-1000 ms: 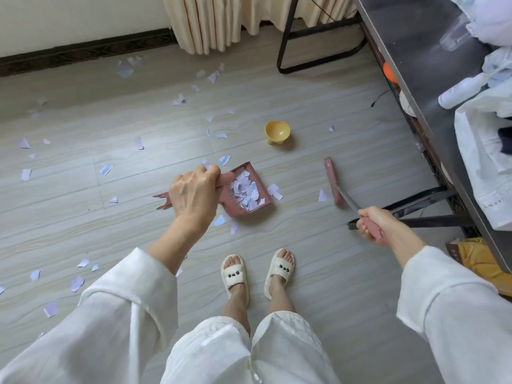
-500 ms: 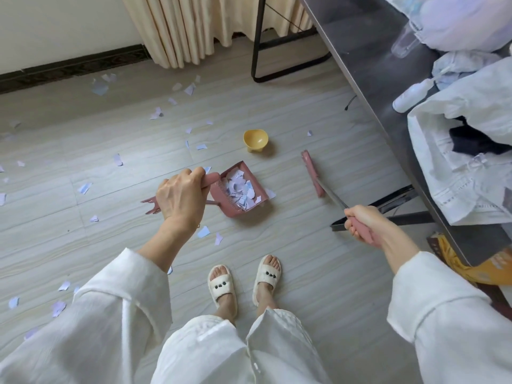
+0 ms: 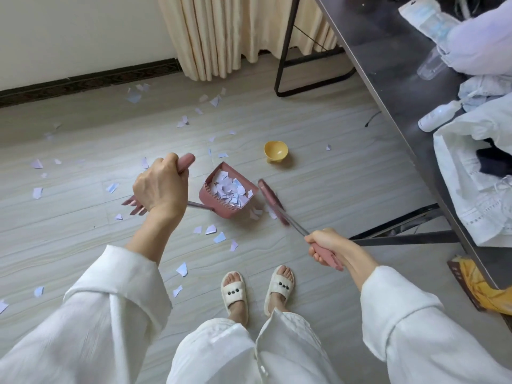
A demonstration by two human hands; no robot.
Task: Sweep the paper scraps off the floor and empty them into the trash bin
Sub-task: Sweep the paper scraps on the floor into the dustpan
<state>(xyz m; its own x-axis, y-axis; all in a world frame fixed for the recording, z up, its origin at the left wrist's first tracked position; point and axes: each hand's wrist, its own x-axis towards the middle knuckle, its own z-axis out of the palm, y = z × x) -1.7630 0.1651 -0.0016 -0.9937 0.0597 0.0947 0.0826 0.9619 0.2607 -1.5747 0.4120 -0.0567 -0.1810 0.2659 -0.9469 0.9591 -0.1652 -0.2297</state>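
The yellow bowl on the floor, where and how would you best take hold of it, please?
Take the yellow bowl by its rim, coming from above. It sits upright on a small foot with its mouth open upward, apart from the dustpan, so a thumb-and-finger pinch over the rim looks easiest. Both hands currently hold tools, so one must be freed first.

The pale plank floor point(image 3: 318, 195) carries scattered paper scraps point(image 3: 219, 237), a pink dustpan point(image 3: 219, 206) between both hands, and a yellow bowl point(image 3: 275, 151) beyond it.

Single head-worn wide view, looking steeply down at floor point(image 3: 318, 167), standing height
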